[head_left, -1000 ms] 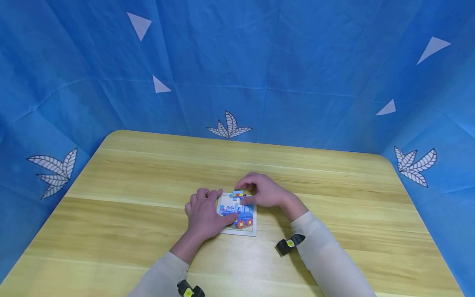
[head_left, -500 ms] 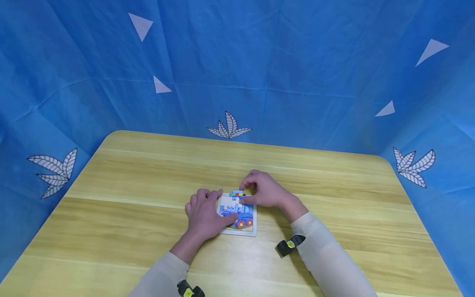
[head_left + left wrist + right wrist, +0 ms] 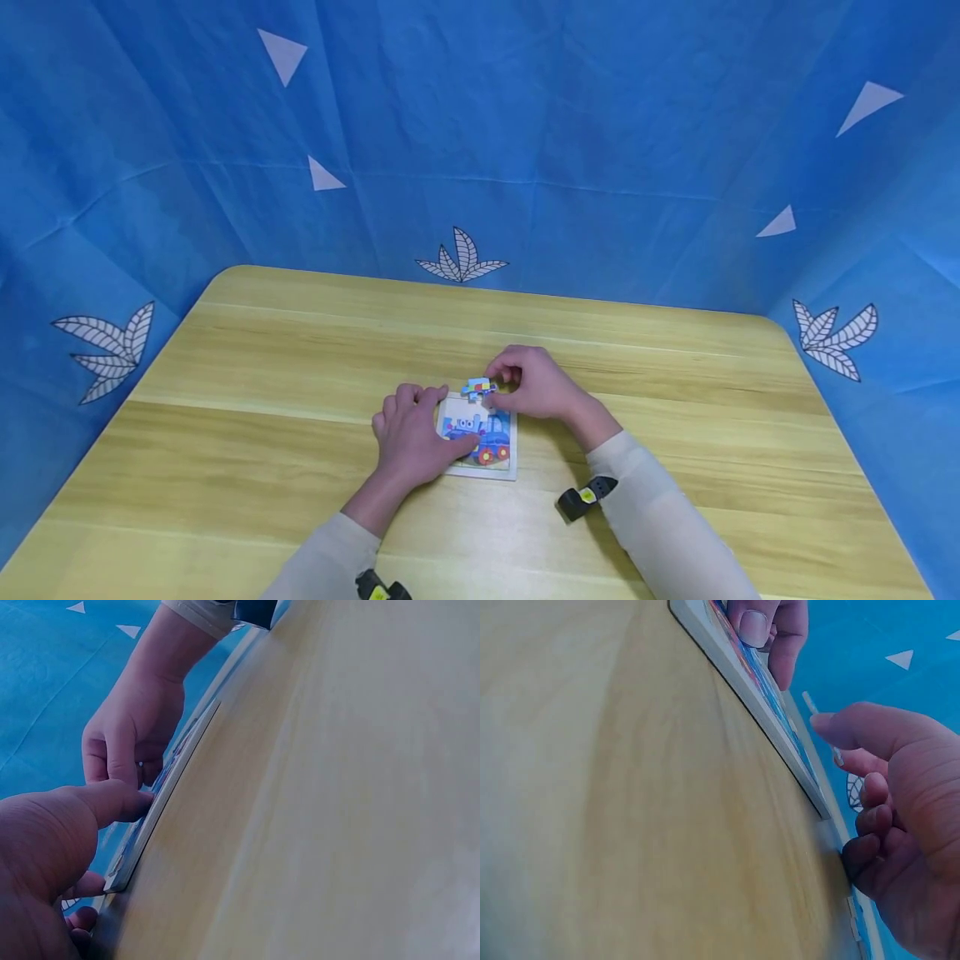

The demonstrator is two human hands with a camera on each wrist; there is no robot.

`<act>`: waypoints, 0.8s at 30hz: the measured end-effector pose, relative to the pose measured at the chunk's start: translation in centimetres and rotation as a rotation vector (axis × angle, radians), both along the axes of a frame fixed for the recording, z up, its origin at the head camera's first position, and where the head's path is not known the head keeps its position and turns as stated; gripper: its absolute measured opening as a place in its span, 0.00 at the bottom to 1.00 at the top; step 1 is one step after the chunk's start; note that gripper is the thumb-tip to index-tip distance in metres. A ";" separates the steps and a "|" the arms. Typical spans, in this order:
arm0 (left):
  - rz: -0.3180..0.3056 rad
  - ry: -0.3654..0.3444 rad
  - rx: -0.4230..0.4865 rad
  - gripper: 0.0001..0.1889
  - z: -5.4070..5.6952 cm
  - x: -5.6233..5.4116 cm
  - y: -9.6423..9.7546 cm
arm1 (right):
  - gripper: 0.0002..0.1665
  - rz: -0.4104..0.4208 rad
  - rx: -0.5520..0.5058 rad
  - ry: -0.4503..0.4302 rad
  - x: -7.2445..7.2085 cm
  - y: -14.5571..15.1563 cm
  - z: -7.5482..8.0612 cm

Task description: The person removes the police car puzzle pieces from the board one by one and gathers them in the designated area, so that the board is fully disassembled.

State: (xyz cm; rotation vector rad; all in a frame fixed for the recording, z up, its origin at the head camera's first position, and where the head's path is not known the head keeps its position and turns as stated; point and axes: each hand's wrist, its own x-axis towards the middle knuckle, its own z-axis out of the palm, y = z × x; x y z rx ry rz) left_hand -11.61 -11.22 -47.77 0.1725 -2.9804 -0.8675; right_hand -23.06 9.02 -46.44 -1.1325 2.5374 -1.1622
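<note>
A jigsaw puzzle (image 3: 495, 439) with a blue vehicle picture lies in a pale frame tray (image 3: 480, 473) at the middle of the table. My left hand (image 3: 415, 437) spans its left side, thumb resting on the picture and fingers by the far left corner. Between thumb and fingertips, my right hand (image 3: 536, 385) pinches a colourful puzzle piece (image 3: 477, 387) over the tray's far edge. In the right wrist view that piece (image 3: 808, 701) appears as a thin, tilted edge held off the tray. White, uncovered backing shows in the upper part of the picture.
The wooden table (image 3: 262, 450) extends around the tray on all sides. Behind it hangs a blue curtain (image 3: 600, 167) printed with white triangles and leaves. Each wrist wears a black strap device (image 3: 577, 502).
My right hand has lifted and tilted the puzzle piece slightly at the tray's far edge. My left hand stays on the puzzle.
</note>
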 end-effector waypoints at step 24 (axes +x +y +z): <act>0.004 -0.014 0.008 0.47 0.1 0.1 0.2 | 0.14 -0.185 -0.080 0.016 1.7 8.0 0.5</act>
